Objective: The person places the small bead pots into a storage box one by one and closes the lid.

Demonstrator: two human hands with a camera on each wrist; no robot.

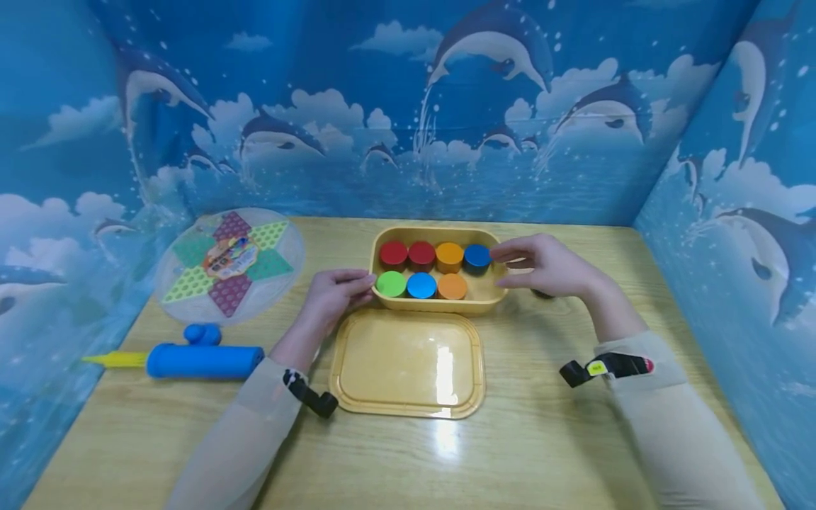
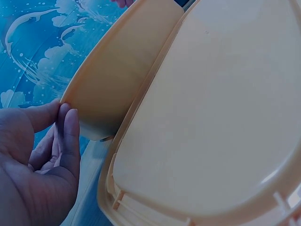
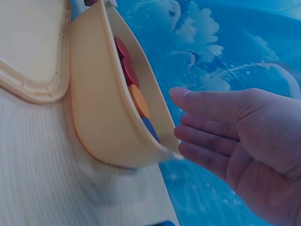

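Note:
A pale yellow plastic box (image 1: 440, 305) stands on the table, holding short round pieces in two rows. Two red pieces (image 1: 421, 253), an orange one and a dark blue one (image 1: 477, 256) line the back; green (image 1: 391, 284), light blue (image 1: 421, 285) and orange lie in front. My left hand (image 1: 334, 296) pinches the box's left rim between thumb and fingers, as the left wrist view also shows. At the right end, my right hand (image 1: 548, 268) has its fingers extended beside the rim, holding nothing; whether the fingertips touch the box I cannot tell. A matching lid (image 1: 408, 361) lies flat in front of the box.
At the back left is a round, clear game board (image 1: 231, 265) with a star pattern. A blue hand pump (image 1: 204, 361) with a yellow nozzle lies at the left, near my left forearm. Behind the wooden table hangs a dolphin-print cloth (image 1: 408, 106). Part of a small dark object (image 1: 543, 294) shows below my right hand.

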